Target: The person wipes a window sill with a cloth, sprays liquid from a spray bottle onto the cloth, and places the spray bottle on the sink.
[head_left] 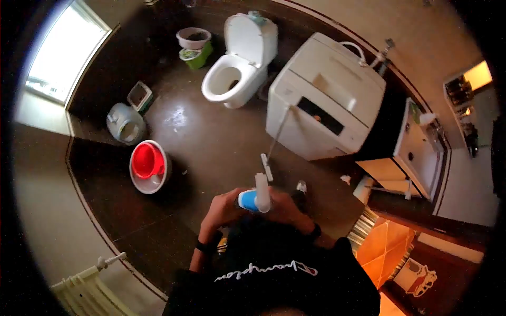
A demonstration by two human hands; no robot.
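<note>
In front of my chest I hold a blue-and-white plastic bottle [246,200] with a long white top part [262,190] pointing away from me. My left hand [225,209] is closed around its left side. My right hand [284,208] grips it from the right, with most of its fingers hidden behind the white part. What kind of bottle it is cannot be made out. Beyond my hands stands a white toilet [252,45] with its lid raised and the bowl showing.
A white washing machine [321,95] stands right of the toilet, with a long-handled floor squeegee [267,167] leaning on it. A sink cabinet [419,150] is at the right. Left are a red bucket in a basin [139,185], a grey container [118,118] and stacked basins [196,57].
</note>
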